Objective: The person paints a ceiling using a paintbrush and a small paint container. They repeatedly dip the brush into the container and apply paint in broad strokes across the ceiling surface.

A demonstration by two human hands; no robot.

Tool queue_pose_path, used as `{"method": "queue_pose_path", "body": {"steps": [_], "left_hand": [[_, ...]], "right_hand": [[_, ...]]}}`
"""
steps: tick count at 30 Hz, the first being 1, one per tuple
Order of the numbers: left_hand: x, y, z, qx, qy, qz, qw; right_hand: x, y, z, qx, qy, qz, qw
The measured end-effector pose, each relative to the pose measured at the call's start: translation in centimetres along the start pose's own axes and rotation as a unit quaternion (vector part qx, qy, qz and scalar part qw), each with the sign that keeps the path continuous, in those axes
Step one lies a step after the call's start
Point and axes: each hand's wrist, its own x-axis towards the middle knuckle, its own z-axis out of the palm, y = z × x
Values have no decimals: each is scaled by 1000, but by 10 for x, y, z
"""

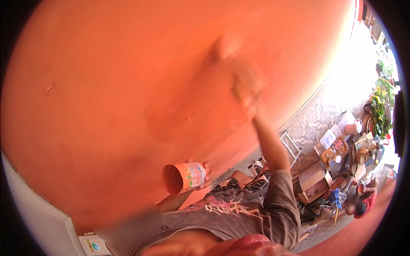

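Observation:
In front of me an orange wall (128, 64) fills most of the view. My right hand (247, 91) is raised against its upper middle, smeared by motion, closed round what looks like a paintbrush (229, 46). The orange head of that brush meets the wall, and a shadow falls beside it. Lower down, my left hand (206, 173) wraps round a round container (194, 176) with a colourful label. Its mouth points left in the picture, and the inside is coated orange. How much paint it holds is hidden.
Two small pegs (189, 119) stick out of the wall. To the right are a metal ladder (292, 147), a cardboard box (314, 183), a pale bucket (353, 127) and potted plants (380, 106). Another person (365, 205) in red is at the far right. A white box (94, 245) sits lower left.

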Motion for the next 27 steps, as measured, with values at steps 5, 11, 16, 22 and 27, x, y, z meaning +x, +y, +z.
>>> {"method": "queue_pose_path", "body": {"steps": [5,11,16,22,27], "left_hand": [[0,5,18,11,50,-39,998],[6,7,6,21,22,-34,999],[3,2,6,9,44,-13,999],[9,6,7,25,37,-32,999],[5,8,7,34,53,-56,996]], "right_hand": [[-64,-116,3,168,-305,4,937],[17,78,-39,83,63,95,990],[80,107,-82,-25,217,55,974],[-48,-51,-6,122,-66,68,988],[-97,-27,-9,428,-45,230,873]]}}
